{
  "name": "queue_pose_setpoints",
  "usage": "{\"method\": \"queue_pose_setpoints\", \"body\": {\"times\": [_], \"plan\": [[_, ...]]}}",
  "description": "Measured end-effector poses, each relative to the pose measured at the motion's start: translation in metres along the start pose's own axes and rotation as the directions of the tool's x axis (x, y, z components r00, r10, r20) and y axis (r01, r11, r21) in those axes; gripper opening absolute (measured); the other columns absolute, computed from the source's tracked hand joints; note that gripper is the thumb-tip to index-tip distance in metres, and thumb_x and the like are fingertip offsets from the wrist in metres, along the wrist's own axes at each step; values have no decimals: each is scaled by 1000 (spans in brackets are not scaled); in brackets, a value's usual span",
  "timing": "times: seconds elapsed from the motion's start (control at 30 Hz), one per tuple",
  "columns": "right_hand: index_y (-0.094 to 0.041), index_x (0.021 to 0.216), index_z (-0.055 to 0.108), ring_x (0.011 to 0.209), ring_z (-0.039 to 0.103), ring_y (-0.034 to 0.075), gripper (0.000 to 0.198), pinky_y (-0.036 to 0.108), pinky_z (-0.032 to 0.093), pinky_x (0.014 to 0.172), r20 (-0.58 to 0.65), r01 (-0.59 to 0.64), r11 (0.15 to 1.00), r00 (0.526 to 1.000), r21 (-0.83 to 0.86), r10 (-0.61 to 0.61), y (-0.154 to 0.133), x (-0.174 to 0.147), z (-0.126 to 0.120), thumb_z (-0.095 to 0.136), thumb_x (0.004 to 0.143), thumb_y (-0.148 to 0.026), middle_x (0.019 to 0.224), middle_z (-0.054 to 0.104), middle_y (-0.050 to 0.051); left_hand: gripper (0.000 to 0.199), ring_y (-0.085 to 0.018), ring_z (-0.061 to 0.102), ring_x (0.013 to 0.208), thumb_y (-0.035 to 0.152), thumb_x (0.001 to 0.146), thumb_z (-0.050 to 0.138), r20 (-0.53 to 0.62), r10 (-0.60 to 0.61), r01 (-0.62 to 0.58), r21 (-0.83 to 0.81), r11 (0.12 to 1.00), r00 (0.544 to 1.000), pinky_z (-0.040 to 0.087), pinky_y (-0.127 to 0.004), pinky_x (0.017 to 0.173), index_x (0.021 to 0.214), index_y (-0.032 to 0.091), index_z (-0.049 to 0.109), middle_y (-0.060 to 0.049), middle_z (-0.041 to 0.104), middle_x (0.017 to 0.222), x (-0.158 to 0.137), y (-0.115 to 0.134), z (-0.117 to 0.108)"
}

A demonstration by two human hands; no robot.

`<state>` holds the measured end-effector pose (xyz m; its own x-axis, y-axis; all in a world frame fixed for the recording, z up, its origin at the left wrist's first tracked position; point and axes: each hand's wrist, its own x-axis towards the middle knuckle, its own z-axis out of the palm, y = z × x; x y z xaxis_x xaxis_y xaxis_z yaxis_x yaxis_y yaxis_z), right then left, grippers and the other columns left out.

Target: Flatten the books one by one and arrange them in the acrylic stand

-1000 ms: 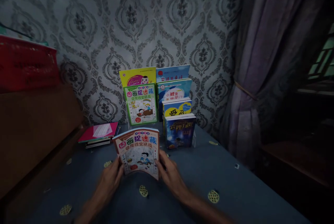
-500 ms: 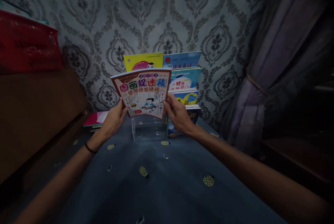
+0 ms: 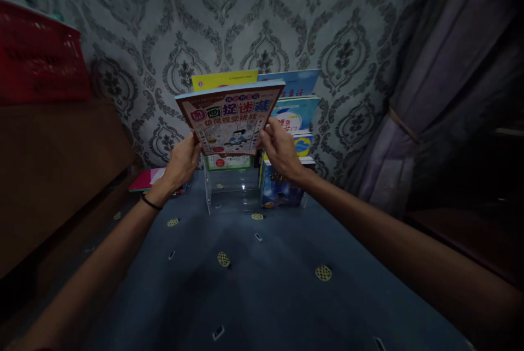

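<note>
A brown-bordered children's book (image 3: 231, 127) with colourful Chinese characters is held up between my two hands, its top edge tipped toward me. My left hand (image 3: 182, 160) is closed on its lower left edge; my right hand (image 3: 280, 146) grips the lower right edge. Just behind and below it stands a clear acrylic tiered rack (image 3: 233, 195). On the rack's left side a green-edged book (image 3: 229, 162) shows under the held one, and a yellow book (image 3: 225, 78) rises behind. Blue books (image 3: 286, 184) fill the right side, partly covered by my right hand.
The rack stands on a dark blue cloth (image 3: 270, 296) with pineapple prints, against a patterned wall. A pink-topped stack of books (image 3: 147, 179) lies left of it. Farther left is a brown box (image 3: 61, 160) with a red container (image 3: 41, 53) above. A tied curtain (image 3: 393, 138) hangs at right.
Both hands have raised the book slightly, and its top edge now tips more toward me. The green-edged book on the rack has come into sight beneath it.
</note>
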<state>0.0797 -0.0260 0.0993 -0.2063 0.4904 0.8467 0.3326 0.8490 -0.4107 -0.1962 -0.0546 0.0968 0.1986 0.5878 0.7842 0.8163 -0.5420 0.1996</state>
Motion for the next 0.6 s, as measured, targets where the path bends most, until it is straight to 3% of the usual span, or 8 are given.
{"method": "queue_pose_setpoints", "body": {"times": [0.3, 0.6], "plan": [[-27, 111, 53, 85, 71, 28, 18, 50, 60, 82, 22, -87, 996, 996, -16, 87, 34, 4, 19, 40, 101, -35, 87, 68, 6, 24, -25, 69, 98, 22, 99, 45, -6, -54, 54, 15, 998, 999, 54, -37, 89, 117, 16, 59, -12, 73, 106, -1, -16, 27], [-25, 115, 56, 90, 72, 28, 23, 48, 60, 84, 44, -124, 992, 991, -13, 124, 36, 0, 18, 40, 102, -37, 92, 70, 7, 21, -25, 69, 92, 23, 98, 45, -34, -51, 50, -12, 999, 998, 54, -36, 84, 110, 17, 61, -11, 73, 100, -2, -19, 31]]}}
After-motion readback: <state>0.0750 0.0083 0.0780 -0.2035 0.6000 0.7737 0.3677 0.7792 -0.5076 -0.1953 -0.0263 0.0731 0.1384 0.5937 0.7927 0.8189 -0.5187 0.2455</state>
